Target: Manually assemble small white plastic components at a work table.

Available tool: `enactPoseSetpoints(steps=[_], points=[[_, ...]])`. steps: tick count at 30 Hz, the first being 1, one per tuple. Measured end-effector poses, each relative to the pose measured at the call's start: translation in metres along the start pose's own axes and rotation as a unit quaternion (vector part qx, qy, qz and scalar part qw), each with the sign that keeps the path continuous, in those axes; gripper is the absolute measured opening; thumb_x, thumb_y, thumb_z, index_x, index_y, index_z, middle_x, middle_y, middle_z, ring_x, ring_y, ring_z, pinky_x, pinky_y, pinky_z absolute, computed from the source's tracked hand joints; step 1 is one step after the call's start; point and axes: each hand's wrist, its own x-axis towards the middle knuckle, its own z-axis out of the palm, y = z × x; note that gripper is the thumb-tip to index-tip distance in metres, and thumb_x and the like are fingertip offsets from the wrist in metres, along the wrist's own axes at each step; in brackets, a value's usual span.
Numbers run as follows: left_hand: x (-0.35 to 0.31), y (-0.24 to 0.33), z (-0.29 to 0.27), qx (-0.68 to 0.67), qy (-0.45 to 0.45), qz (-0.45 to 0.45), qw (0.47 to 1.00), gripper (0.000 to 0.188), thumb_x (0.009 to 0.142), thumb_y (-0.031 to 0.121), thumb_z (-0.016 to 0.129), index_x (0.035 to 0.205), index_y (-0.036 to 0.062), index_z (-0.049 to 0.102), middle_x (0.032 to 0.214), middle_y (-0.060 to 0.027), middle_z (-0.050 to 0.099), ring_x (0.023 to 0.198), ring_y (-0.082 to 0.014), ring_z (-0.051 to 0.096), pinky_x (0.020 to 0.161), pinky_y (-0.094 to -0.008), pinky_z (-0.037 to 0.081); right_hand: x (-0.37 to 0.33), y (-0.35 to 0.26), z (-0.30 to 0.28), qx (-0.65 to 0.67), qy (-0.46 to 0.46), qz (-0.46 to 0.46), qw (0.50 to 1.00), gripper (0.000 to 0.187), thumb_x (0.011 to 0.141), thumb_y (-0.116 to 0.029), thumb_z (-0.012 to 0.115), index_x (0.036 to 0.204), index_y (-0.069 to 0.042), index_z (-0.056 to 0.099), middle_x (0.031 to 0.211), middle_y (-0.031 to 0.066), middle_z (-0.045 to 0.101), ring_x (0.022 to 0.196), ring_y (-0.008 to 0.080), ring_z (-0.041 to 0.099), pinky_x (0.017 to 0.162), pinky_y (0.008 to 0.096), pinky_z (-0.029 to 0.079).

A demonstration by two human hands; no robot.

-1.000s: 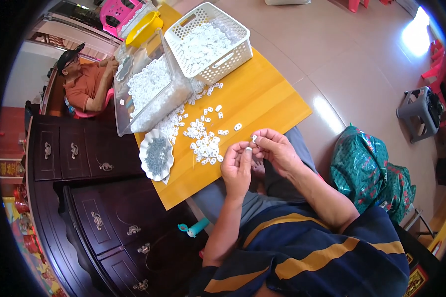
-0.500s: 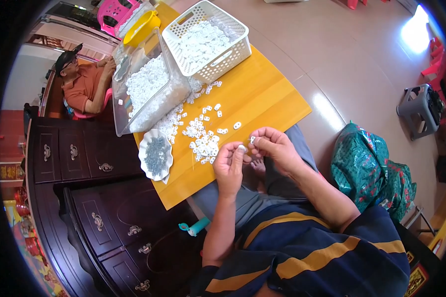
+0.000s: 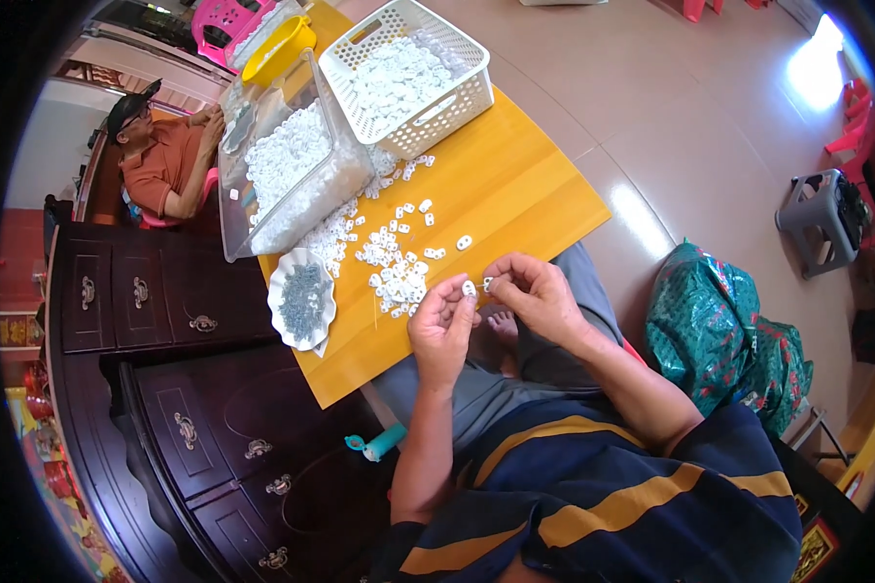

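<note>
Hands working at the yellow table's (image 3: 515,185) near edge.
The left hand (image 3: 441,325) is pinching a small white piece (image 3: 469,289); the right hand (image 3: 535,291) is gripping something too small to tell. Bare tabletop is lying just beyond; the white basket (image 3: 405,73) and clear bin (image 3: 287,165) are holding white pieces, the dish (image 3: 302,298) grey ones.

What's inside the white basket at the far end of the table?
The white basket holds a heap of small white plastic pieces, like the loose ones on the yellow table. Only the top layer shows; the basket's bottom is covered.
</note>
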Motion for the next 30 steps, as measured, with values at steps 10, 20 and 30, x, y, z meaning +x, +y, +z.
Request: enactPoseSetpoints(steps=[10,20,30], points=[[0.002,0.001,0.004,0.035,-0.009,0.008,0.999,0.030,0.098,0.000,0.067,0.128,-0.0063,0.064,0.101,-0.0041,0.069,0.084,-0.0062,0.064,0.071,-0.0208,0.055,-0.001,-0.004,0.000,-0.044,0.006,-0.019,0.999,0.011,0.098,-0.006,0.063,0.103,0.003,0.067,0.087,0.0023,0.070,0.081,0.0064,0.067,0.074,0.0231,0.056],[0.009,0.010,-0.006,0.120,-0.055,0.039,0.990,0.026,0.094,-0.005,0.068,0.120,-0.0037,0.071,0.097,-0.0056,0.070,0.082,-0.0087,0.068,0.073,-0.0219,0.056,0.003,0.013,0.002,0.043,-0.008,-0.007,0.999,0.013,0.097,-0.013,0.068,0.102,-0.001,0.071,0.071,0.0002,0.067,0.052,0.0046,0.055,0.046,0.0225,0.042],[0.017,0.026,-0.009,0.191,-0.118,0.104,0.969,0.028,0.090,-0.003,0.070,0.118,-0.0017,0.071,0.092,-0.0078,0.066,0.076,-0.0120,0.068,0.066,-0.0233,0.053,0.003,0.009,-0.003,0.135,-0.066,0.116,0.982,0.020,0.100,-0.022,0.069,0.103,-0.003,0.070,0.078,-0.0013,0.069,0.064,0.0038,0.059,0.052,0.0193,0.044]])
